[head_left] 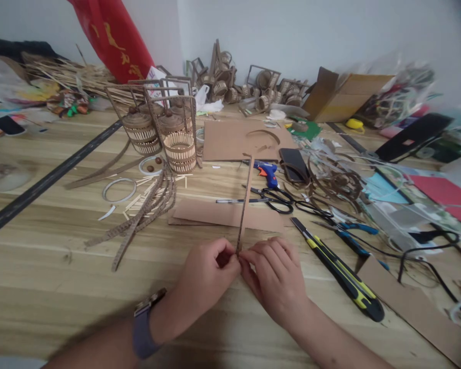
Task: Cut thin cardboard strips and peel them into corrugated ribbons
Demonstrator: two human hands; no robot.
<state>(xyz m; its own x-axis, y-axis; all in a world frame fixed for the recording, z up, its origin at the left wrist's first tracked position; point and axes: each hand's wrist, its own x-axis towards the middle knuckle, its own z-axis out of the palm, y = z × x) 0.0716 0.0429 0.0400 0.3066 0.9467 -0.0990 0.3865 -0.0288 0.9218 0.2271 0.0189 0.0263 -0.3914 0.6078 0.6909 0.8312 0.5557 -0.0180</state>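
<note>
Between my two hands a narrow cardboard strip [247, 197] rises away from me, its far end bent over near the glue gun. My left hand [211, 266], with a watch on its wrist, pinches the near end between thumb and forefinger. Right against it, the fingertips of my right hand [274, 277] close on the same end. Just beyond the hands lies a flat piece of cardboard [200, 211]. A pen [230, 201] rests there, partly behind the strip. Beside it are black-handled scissors [278, 199] and a blue glue gun [268, 171].
On the right lies a yellow-black utility knife [340, 271], with blue-handled pliers [353, 238] past it. Left are small sticks [138, 197], loose cardboard strips [138, 225] and a white ring [119, 190]. Stick-sided baskets [180, 154] stand behind. A phone [294, 165] and cardboard sheet [226, 138] lie farther back.
</note>
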